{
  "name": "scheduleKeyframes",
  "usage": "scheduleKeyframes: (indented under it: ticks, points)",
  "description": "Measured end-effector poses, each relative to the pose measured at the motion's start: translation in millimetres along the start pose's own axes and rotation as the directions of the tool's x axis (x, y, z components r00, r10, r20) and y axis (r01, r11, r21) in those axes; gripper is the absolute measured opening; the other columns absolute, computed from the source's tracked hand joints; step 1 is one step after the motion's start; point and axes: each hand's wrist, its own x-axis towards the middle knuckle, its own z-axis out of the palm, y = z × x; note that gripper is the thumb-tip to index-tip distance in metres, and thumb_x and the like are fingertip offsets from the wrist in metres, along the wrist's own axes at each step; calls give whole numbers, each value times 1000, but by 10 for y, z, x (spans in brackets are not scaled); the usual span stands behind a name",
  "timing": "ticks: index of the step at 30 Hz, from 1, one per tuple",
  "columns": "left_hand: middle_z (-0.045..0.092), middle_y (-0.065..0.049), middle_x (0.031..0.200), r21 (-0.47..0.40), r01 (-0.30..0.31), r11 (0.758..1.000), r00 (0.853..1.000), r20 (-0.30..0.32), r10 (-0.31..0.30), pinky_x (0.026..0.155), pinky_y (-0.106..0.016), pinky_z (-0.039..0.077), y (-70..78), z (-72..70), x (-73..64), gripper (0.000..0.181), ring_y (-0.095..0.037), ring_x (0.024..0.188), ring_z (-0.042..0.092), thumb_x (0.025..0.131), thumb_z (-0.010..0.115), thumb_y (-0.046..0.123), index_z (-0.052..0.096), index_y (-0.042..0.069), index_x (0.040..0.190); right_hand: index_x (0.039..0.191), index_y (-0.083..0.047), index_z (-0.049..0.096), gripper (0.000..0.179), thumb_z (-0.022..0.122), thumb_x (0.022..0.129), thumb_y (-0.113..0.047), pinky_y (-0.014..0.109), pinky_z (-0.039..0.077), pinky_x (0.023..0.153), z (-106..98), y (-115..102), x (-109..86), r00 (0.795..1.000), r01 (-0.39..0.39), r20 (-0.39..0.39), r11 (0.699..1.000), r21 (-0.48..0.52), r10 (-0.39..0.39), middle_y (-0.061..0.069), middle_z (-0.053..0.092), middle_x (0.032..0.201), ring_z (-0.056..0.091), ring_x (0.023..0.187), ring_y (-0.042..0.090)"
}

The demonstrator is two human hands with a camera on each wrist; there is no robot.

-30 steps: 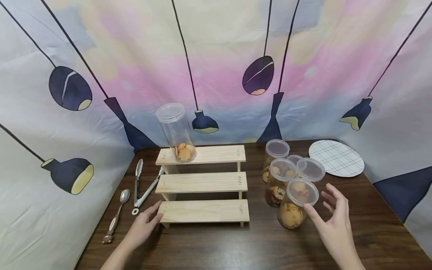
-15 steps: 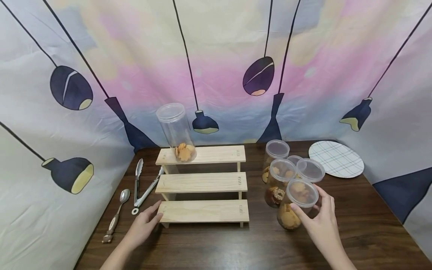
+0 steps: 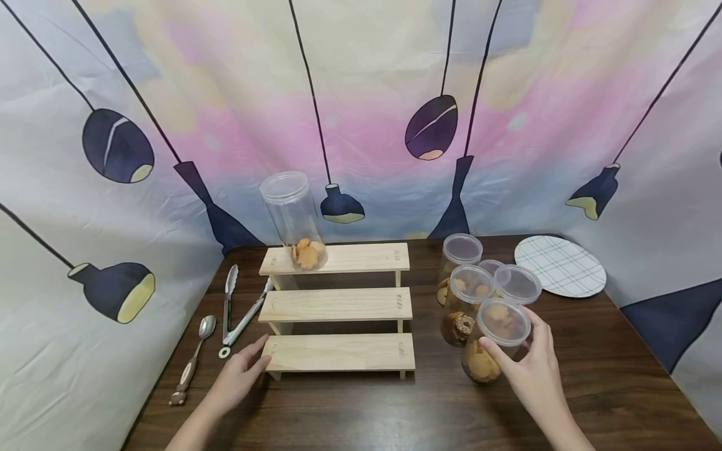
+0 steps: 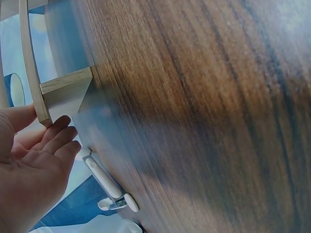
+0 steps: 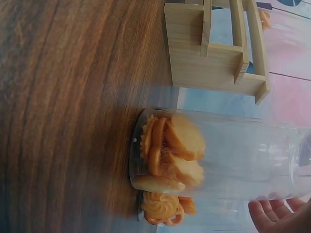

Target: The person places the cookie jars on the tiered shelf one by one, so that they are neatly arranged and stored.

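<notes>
A three-tier wooden shelf (image 3: 338,352) stands in the middle of the table. At the left end of its lowest plank, my left hand (image 3: 239,374) holds the edge between thumb and fingers; the left wrist view shows this hand (image 4: 41,155) close up. My right hand (image 3: 533,369) grips a clear lidded jar of cookies (image 3: 483,363), thumb in front and fingers partly hidden behind it. The right wrist view shows this jar (image 5: 233,155) with its base at the tabletop. A taller clear jar (image 3: 293,219) with a few cookies stands on the top tier.
Several lidded jars, including one with dark ring cookies (image 3: 458,322), cluster behind the gripped jar. A checked round plate (image 3: 560,266) lies at the back right. Metal tongs (image 3: 244,319) and a spoon (image 3: 193,360) lie left of the shelf. A printed curtain (image 3: 366,125) hangs behind.
My right hand has moved left from beside the front jar and taken hold of it. My left hand stays at the shelf's end.
</notes>
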Motion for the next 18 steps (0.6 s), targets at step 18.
scheduleKeyframes:
  ticks: [18]
  points:
    - [39,-33,141,96,-17,995,999,-38,20,101,-62,31,-15,41,-37,53,-49,130,34,102,50,22,36,-7,144,140,-8,42,80,85,75,-27,7,37,77,-74,-72,6,998,59,22,997,-46,-58,11,49,119,53,102,25]
